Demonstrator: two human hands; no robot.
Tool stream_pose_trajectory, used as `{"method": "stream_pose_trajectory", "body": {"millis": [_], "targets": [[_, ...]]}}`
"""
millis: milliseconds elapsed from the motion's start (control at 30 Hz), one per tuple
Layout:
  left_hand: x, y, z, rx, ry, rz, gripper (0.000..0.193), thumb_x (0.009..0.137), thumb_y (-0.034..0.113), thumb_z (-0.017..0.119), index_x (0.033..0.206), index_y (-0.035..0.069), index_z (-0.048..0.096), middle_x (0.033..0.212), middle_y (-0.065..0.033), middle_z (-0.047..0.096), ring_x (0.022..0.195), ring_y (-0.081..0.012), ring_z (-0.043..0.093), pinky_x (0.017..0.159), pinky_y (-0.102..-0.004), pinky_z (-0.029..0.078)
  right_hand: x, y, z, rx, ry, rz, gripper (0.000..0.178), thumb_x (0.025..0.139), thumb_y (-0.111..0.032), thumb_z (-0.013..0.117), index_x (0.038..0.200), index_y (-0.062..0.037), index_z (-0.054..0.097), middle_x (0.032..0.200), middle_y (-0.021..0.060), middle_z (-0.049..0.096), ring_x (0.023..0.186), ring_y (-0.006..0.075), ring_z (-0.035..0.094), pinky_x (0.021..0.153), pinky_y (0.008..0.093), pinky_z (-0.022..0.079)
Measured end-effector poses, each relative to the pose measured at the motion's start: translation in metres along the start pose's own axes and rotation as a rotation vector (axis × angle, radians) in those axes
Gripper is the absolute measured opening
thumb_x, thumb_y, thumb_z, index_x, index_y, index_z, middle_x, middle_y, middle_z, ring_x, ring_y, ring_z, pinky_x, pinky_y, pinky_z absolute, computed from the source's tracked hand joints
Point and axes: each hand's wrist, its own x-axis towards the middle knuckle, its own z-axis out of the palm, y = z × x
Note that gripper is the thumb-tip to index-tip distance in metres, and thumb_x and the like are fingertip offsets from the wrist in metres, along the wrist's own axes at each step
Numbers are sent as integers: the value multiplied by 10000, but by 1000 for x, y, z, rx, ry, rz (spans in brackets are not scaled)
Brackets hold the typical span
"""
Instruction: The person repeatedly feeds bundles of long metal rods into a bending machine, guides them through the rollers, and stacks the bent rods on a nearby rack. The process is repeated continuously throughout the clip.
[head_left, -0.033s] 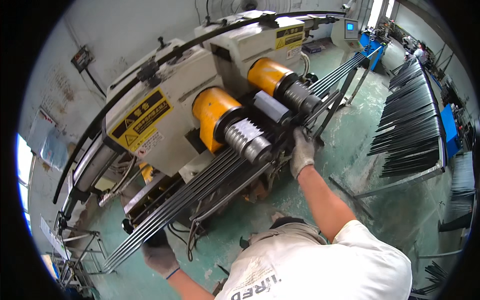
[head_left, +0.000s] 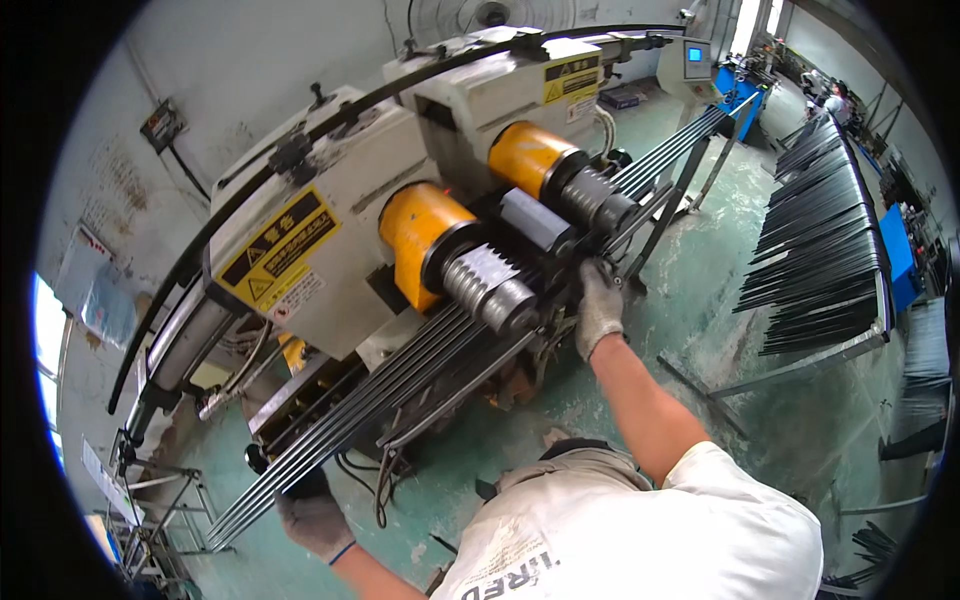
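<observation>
Several long, thin dark metal rods (head_left: 350, 410) lie side by side at a slant along the front of a machine (head_left: 330, 190). My left hand (head_left: 315, 515), in a grey work glove with a dark palm, holds the rods near their lower left end; its fingertips are partly hidden under them. My right hand (head_left: 600, 305), gloved alike, is closed at the machine's front edge, just below the right threaded steel roller (head_left: 598, 200). What its fingers grip there is hidden. The left threaded roller (head_left: 490, 285) sticks out from an orange housing (head_left: 425, 225) above the rods.
On the right, a metal rack (head_left: 800, 355) carries a large heap of black rods (head_left: 820, 240). A control panel (head_left: 693, 62) with a lit screen stands at the back. A curved black hose (head_left: 400, 85) arches over the machine. Another person (head_left: 836, 103) is far off at upper right.
The view has shifted slightly, so the machine sits a little further left. Both hands stay at nearly the same places on the work. A small red glint shows by the left orange housing.
</observation>
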Motion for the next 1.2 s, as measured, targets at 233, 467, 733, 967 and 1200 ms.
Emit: {"method": "stream_pose_trajectory", "body": {"millis": [233, 467, 733, 967, 1200], "targets": [[-15, 24, 40, 319, 528, 76, 599, 1160, 381, 537, 1588, -37, 565, 1603, -228, 606, 1471, -362, 586, 1289, -492, 418, 33, 0, -32, 105, -30, 136, 494, 1051, -355, 743, 1425, -37, 697, 1249, 69, 751, 1066, 231, 696, 973, 418, 560], [71, 100, 169, 779, 578, 347, 553, 1092, 342, 692, 1476, -56, 668, 1465, -183, 695, 1277, -299, 683, 1201, -409, 464, 47, -21, -9, 89, -91, 256, 586, 1014, -415, 745, 1472, -58, 671, 1300, 75, 730, 1095, 206, 684, 939, 393, 553], [136, 39, 313, 967, 444, 421, 465, 1094, 344, 668, 1349, -39, 732, 1249, -166, 774, 1141, -254, 740, 1040, -370, 566, 81, -27, -7, 54, -211, 345, 530, 972, -329, 795, 1424, -73, 690, 1277, 72, 737, 1085, 202, 716, 903, 405, 578], [175, 1, 376, 1614, 109, 669, 505, 1121, 470, 623, 1285, 21, 786, 1155, -152, 788, 1168, -256, 724, 1099, -433, 538, 89, -24, -14, -6, -332, 248, 493, 964, -270, 818, 1398, -63, 709, 1281, 70, 728, 1100, 209, 708, 931, 402, 579], [214, -76, 413, 1829, -312, 749, 553, 1109, 553, 632, 1058, 13, 745, 922, -123, 749, 811, -208, 742, 708, -369, 629, 99, -11, -19, -34, -353, 207, 471, 951, -252, 826, 1365, -51, 726, 1246, 67, 730, 1100, 200, 694, 937, 393, 564]]}}
